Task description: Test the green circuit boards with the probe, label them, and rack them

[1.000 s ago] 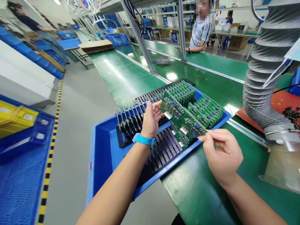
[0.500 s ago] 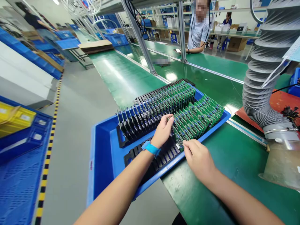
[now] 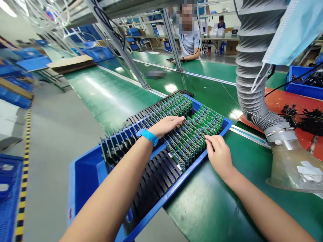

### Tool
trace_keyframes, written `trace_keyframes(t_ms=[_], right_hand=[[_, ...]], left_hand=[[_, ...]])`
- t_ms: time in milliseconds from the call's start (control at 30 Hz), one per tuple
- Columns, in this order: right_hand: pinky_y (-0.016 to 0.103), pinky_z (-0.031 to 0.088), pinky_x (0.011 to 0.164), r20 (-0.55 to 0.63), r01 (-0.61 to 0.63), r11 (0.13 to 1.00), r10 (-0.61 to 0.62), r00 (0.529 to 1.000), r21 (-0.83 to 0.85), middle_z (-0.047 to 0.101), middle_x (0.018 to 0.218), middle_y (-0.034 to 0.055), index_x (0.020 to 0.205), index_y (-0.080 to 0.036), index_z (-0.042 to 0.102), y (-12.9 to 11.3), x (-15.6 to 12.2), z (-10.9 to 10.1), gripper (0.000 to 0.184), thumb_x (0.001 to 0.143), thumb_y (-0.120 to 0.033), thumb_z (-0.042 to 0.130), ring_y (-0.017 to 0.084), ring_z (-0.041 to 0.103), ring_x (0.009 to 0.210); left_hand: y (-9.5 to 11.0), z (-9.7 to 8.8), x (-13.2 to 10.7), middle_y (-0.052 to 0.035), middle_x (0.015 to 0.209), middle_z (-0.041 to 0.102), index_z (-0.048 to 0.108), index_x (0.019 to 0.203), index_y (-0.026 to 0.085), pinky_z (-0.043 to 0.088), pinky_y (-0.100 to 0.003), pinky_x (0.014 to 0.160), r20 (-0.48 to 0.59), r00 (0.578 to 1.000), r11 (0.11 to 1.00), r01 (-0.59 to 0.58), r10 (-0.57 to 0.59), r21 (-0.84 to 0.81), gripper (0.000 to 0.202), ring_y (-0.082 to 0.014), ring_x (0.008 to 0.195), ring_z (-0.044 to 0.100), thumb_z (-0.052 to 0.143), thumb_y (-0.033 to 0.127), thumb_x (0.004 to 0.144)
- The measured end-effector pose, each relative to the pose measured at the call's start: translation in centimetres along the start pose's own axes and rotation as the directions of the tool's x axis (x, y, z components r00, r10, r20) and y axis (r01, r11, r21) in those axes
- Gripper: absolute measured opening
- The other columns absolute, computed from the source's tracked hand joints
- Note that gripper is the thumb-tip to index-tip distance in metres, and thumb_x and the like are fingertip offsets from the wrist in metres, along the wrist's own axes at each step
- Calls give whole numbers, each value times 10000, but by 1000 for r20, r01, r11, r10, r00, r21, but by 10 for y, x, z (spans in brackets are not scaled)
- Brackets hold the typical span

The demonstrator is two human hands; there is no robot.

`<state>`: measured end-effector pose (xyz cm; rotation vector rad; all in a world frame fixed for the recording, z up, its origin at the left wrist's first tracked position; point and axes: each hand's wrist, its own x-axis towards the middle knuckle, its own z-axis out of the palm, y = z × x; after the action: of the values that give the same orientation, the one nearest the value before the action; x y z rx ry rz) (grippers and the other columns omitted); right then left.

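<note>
A row of green circuit boards [image 3: 186,143] stands on edge in a black slotted rack [image 3: 157,174] inside a blue bin [image 3: 87,178]. My left hand [image 3: 168,126], with a blue band at the wrist, reaches over the boards. Its fingers are drawn together at the far edge of one board, and their tips are partly hidden. At that row's near edge, my right hand [image 3: 219,153] has thumb and forefinger pinched at a board's corner. Behind the left hand, a second row of boards [image 3: 131,132] stands upright in another black rack.
The bin sits on a green worktop [image 3: 202,205], reaching past its edge. To the right hang a grey ribbed duct [image 3: 252,67] with a clear hood and a blue face mask [image 3: 290,37]. Metal posts [image 3: 123,50] rise behind. A person [image 3: 190,43] leans at the far bench.
The view has swung right, so the bin appears farther left. Both hands have moved along the row to boards farther back, and more filled slots show in front of them.
</note>
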<state>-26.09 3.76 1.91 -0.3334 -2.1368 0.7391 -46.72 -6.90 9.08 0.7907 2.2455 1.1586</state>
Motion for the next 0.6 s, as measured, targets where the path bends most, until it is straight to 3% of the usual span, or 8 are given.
trace_keyframes(t_ms=[133, 300, 400, 600], right_hand=[[308, 547, 782, 2, -14, 994, 14, 1000, 107, 706, 876, 64, 969, -173, 672, -3, 5, -1, 214, 904, -154, 470, 174, 660, 806], [299, 553, 741, 11, -21, 994, 20, 1000, 107, 717, 829, 63, 926, -159, 687, 0, 9, -6, 203, 875, -116, 495, 176, 669, 764], [323, 547, 778, 4, 30, 999, -30, 1000, 44, 713, 843, 68, 924, -164, 688, 3, 10, -6, 229, 881, -102, 472, 184, 661, 799], [340, 531, 807, 35, 193, 981, -192, 981, -32, 703, 879, 100, 913, -134, 674, 7, 14, -5, 249, 899, -77, 433, 195, 631, 845]], left_hand=[[3, 3, 5, 0, 622, 632, 720, 710, 195, 427, -295, 657, 8, 1000, 988, 19, -20, 151, 454, -183, 655, 553, 680, 636, 608], [7, 2, 8, -5, 647, 651, 703, 671, 206, 419, -280, 610, 32, 998, 979, 40, -47, 199, 425, -184, 653, 563, 687, 624, 593], [10, 5, 11, -11, 705, 669, 693, 729, 201, 427, -276, 588, 48, 998, 983, 35, -44, 179, 433, -165, 623, 553, 685, 611, 591], [12, 7, 17, -13, 645, 637, 669, 785, 182, 437, -281, 554, 33, 999, 988, 14, -19, 152, 416, -160, 575, 555, 697, 560, 615]])
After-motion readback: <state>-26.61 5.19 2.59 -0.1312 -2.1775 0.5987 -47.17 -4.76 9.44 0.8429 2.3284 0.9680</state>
